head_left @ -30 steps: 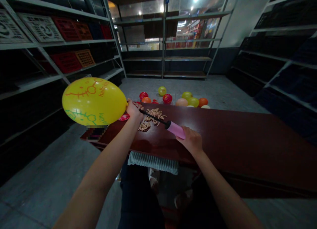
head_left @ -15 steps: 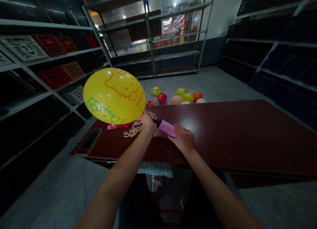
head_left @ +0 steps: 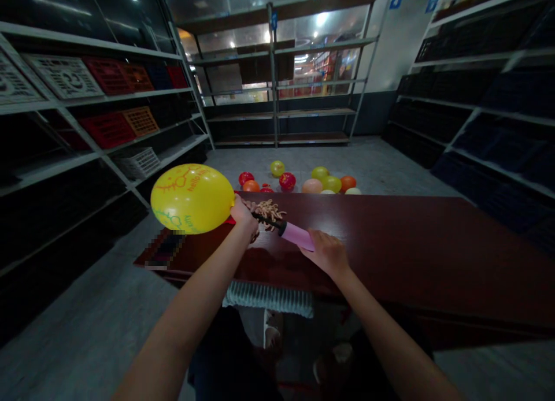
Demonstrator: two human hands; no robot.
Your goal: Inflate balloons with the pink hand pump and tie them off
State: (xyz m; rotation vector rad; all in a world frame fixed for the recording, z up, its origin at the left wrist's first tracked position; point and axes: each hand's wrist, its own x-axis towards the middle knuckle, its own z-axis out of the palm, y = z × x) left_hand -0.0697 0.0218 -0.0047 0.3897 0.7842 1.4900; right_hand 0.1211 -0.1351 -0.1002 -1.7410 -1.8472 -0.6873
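My left hand [head_left: 243, 217] is closed around the neck end of an inflated yellow balloon [head_left: 191, 199] with orange and green cartoon print. A balloon pump with a pink barrel [head_left: 297, 237] slants across, its black rod [head_left: 267, 219] running into my left hand. My fingers hide where the pump and the balloon's neck meet. Wrapped round the barrel's near end is my right hand [head_left: 327, 251]. Just past my left hand lies a bunch of beige strands [head_left: 269, 209] on the table, partly hidden. A bit of something red [head_left: 232, 220] shows beside the balloon.
The dark red-brown table [head_left: 411, 245] stretches to the right. A blurred flat dark object [head_left: 166, 249] lies at its left end. Behind are several balloons [head_left: 312, 185] on the floor. Shelves with crates [head_left: 108, 75] line the left; a teal ribbed cushion [head_left: 269, 298] is below the near edge.
My left hand has moved left, away from my right, so more of the pump's black rod shows. The balloon sits lower and looks smaller. The camera view has tilted up slightly.
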